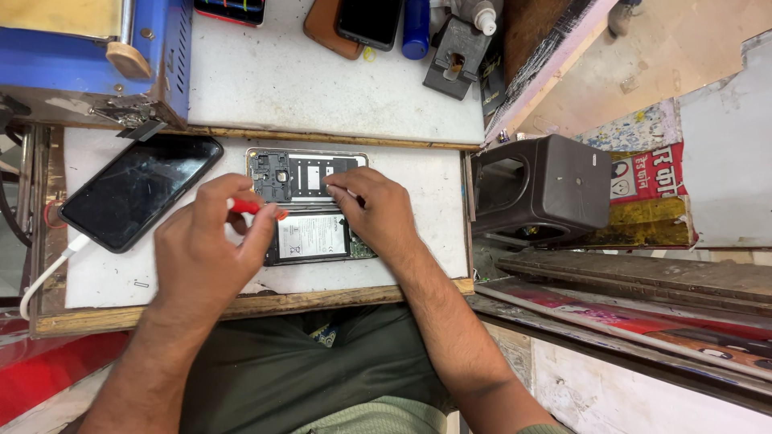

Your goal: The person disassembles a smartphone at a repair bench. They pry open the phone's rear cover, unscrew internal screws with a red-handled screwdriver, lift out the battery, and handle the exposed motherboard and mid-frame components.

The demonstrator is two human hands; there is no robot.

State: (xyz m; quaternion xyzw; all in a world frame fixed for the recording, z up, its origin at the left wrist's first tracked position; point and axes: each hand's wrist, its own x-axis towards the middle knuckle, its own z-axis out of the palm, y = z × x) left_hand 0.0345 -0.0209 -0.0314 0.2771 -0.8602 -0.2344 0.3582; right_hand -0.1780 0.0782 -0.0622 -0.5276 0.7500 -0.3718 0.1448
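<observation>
Phone (pixel 310 210), back cover off, lies face down on the white bench (pixel 418 241) near its front edge, battery and dark inner boards showing. The left hand (pixel 205 253) has its grip closed around a red-handled tool (pixel 251 207), pinched between thumb and fingers; the tool's tip is hidden by the fingers, so where it meets the phone cannot be made out. The right hand (pixel 374 210) rests on the phone's right side, fingertips pressed together near the upper board; whether they pinch something small there is hard to tell.

Just left of the phone a second phone (pixel 138 191) lies tilted, dark screen up, a white cable (pixel 48 273) plugged into its lower end. The bench top is worn white board in a wooden frame (pixel 265 304), and a higher white shelf (pixel 322 80) rises behind it. On that shelf stand a blue machine (pixel 88 60), cut off at the top left, a brown case (pixel 326 32) under a black handset (pixel 368 20), a blue tube (pixel 416 28) and a grey clamp (pixel 454 56).

Right of the bench a dark plastic stool (pixel 543 189) stands on the floor. Bare bench lies to the right of the phone, up to the frame; to the left the second phone leaves only a narrow gap.
</observation>
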